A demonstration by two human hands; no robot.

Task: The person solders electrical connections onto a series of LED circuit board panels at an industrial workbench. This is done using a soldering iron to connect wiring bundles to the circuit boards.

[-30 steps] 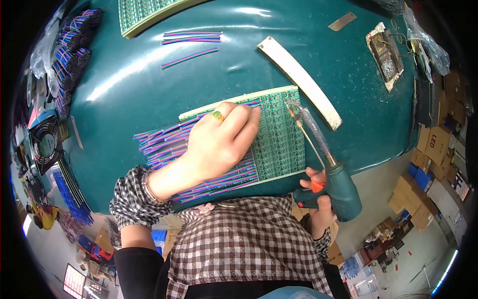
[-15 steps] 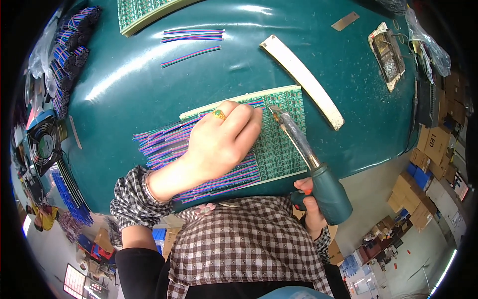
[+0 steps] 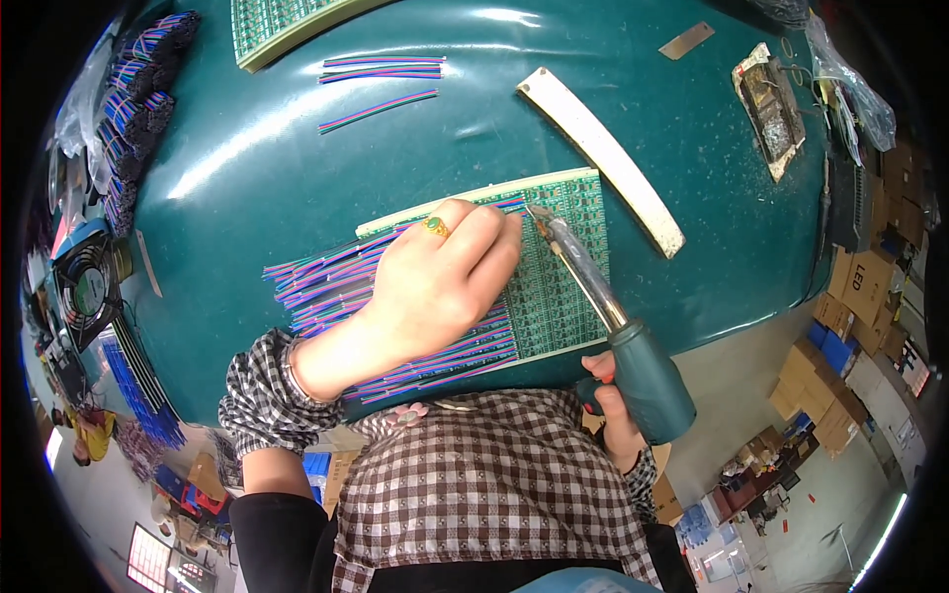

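My left hand (image 3: 445, 277) rests over the green circuit board panel (image 3: 568, 296), its fingers bent and pinching a multicoloured wire strand (image 3: 514, 206) near the top edge. The fingertips themselves are mostly hidden under the hand. Rows of blue, pink and black wires (image 3: 306, 292) lie across the panel and stick out past its left side. In my right hand (image 3: 618, 420) is a green-handled soldering gun (image 3: 647, 381), gripped from below. Its metal tip reaches the board right beside the end of the pinched wire.
A curved white strip (image 3: 603, 163) lies right of the panel. Loose wires (image 3: 381, 71) and another panel (image 3: 287, 30) sit farther back. Wire bundles (image 3: 133, 104) and a black fan (image 3: 87, 287) line the left side. A grimy tray (image 3: 769, 109) lies at far right.
The soldering gun has shifted slightly left and up, its tip moving closer to the wire end. My left hand stays put.
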